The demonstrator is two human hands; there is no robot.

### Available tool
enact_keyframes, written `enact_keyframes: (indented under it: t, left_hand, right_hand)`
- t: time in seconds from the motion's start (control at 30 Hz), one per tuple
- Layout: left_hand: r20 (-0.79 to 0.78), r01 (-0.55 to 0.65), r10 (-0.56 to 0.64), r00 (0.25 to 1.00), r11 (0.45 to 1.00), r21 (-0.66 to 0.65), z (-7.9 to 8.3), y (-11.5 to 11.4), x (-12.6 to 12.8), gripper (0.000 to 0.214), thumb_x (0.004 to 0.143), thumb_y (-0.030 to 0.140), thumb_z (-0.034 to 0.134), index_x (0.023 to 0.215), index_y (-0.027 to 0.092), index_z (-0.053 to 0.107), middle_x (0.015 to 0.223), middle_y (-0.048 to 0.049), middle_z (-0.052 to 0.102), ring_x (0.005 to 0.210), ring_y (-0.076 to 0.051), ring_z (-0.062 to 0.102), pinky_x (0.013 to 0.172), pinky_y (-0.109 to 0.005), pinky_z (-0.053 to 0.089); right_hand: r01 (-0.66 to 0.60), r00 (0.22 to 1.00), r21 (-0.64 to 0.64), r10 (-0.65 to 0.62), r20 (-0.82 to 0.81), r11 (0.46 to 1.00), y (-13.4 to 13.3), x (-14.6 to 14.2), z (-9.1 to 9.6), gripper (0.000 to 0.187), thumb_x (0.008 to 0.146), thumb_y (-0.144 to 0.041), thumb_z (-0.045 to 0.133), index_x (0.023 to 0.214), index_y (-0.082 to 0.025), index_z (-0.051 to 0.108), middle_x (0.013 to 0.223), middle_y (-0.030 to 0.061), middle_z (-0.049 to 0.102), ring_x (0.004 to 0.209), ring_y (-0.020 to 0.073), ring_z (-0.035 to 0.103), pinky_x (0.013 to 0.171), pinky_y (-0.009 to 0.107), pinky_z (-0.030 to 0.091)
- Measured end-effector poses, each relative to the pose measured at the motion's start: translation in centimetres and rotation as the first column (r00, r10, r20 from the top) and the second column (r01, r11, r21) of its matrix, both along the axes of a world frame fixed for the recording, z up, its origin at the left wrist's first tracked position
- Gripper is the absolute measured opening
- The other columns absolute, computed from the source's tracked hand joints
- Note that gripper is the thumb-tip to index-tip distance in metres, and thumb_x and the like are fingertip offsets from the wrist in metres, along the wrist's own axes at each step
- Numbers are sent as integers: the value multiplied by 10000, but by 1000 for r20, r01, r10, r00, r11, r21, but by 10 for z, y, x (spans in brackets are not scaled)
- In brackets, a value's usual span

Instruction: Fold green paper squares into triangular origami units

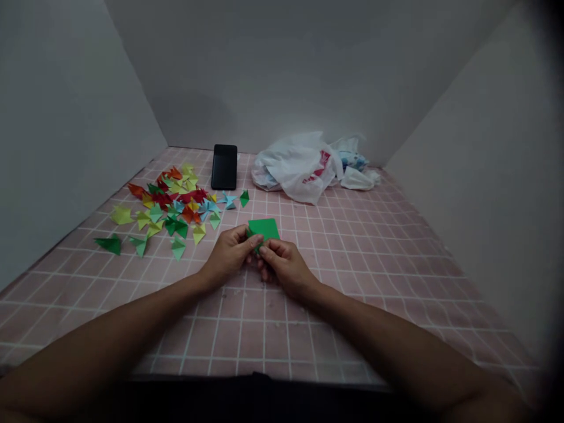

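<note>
A small green sheet of paper (265, 227) is held up between both hands in the middle of the table. My left hand (231, 249) pinches its left edge, thumb on top. With thumb and fingers closed, my right hand (284, 263) grips the near corner, and the fingertips of the two hands almost meet there. The paper's lower part is hidden behind the fingers, so I cannot tell how it is folded. To the left of my left hand lie several folded paper pieces (176, 226) in green, yellow, red, orange and light blue.
A black phone (224, 167) lies near the back wall. Right of it sits a crumpled white plastic bag (299, 164) with red print, beside a blue-and-white packet (355, 160). Pale walls enclose the left, back and right of the table with its pink checked cover (374, 264).
</note>
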State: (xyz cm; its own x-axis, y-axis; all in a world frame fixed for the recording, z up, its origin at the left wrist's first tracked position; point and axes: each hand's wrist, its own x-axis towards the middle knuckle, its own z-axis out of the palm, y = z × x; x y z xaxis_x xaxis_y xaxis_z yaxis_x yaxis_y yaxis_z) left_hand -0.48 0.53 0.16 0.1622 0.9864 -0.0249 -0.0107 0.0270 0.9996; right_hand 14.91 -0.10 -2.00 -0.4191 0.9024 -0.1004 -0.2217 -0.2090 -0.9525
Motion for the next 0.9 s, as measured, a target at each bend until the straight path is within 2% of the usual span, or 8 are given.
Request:
enact_keyframes:
  t: [0.07, 0.17, 0.27, 0.47, 0.57, 0.67, 0.77, 0.9]
  left_hand:
    - [3, -53, 53, 999, 998, -35, 1, 2, -1, 372, 779, 480, 742, 667, 180, 554, 484, 50, 559, 393, -65, 436, 406, -184, 315]
    - [84, -135, 149, 985, 978, -159, 1, 5, -2, 399, 780, 502, 736, 661, 197, 508, 458, 80, 499, 352, -57, 386, 368, -182, 291]
    - [112, -153, 179, 978, 966, -206, 1, 6, -2, 396, 786, 511, 728, 684, 203, 501, 457, 94, 475, 336, -54, 364, 348, -178, 276]
    - [-79, -167, 157, 984, 975, -146, 1, 1, 1, 376, 840, 504, 674, 685, 204, 509, 462, 79, 496, 334, -63, 386, 344, -187, 265]
    - [-162, -118, 103, 981, 990, -82, 1, -1, 1, 407, 864, 515, 648, 647, 209, 493, 441, 72, 472, 346, -73, 393, 358, -198, 273]
    - [-175, -19, 6, 985, 997, -71, 1, -3, 1, 430, 882, 552, 636, 663, 204, 511, 454, 69, 470, 366, -76, 400, 376, -201, 283]
    - [-101, 45, -54, 993, 995, -84, 0, -3, 0, 453, 892, 596, 621, 704, 193, 534, 516, 46, 532, 423, -87, 474, 424, -199, 346]
    - [17, 104, -103, 995, 990, -97, 0, -1, -1, 377, 795, 502, 760, 791, 180, 563, 614, 30, 618, 513, -106, 558, 514, -221, 445]
  right_hand:
    - [-17, 1000, -10, 17, 1, 1000, -1, 1, 1, 370, 807, -502, 737, 701, -193, 564, 589, -52, 588, 392, 61, 488, 399, 201, 369]
    - [-6, 1000, -31, 5, -28, 999, -1, 3, 2, 353, 827, -491, 728, 721, -194, 568, 614, -44, 594, 413, 63, 491, 408, 204, 363]
    - [-3, 998, -47, 0, -57, 999, 1, 4, 2, 357, 834, -504, 724, 743, -193, 573, 629, -38, 604, 435, 68, 509, 416, 205, 366]
    - [-56, 997, -53, 53, -53, 997, 2, 4, 2, 400, 860, -575, 682, 789, -192, 594, 636, -41, 605, 441, 67, 530, 412, 205, 360]
    - [-65, 997, -50, 63, -43, 997, 2, 5, 1, 404, 879, -574, 670, 749, -205, 567, 579, -48, 589, 420, 68, 503, 403, 211, 331]
    - [-74, 996, -55, 71, -49, 996, 2, 6, 0, 389, 856, -532, 710, 710, -215, 537, 507, -59, 569, 385, 69, 458, 396, 215, 313]
    - [-24, 998, -71, 19, -64, 997, 4, 7, -1, 385, 822, -509, 744, 704, -213, 529, 518, -55, 583, 389, 72, 467, 394, 211, 311]
    - [62, 996, -39, -64, -67, 997, 5, 7, -2, 378, 837, -511, 722, 710, -199, 551, 536, -45, 585, 420, 76, 496, 432, 213, 354]
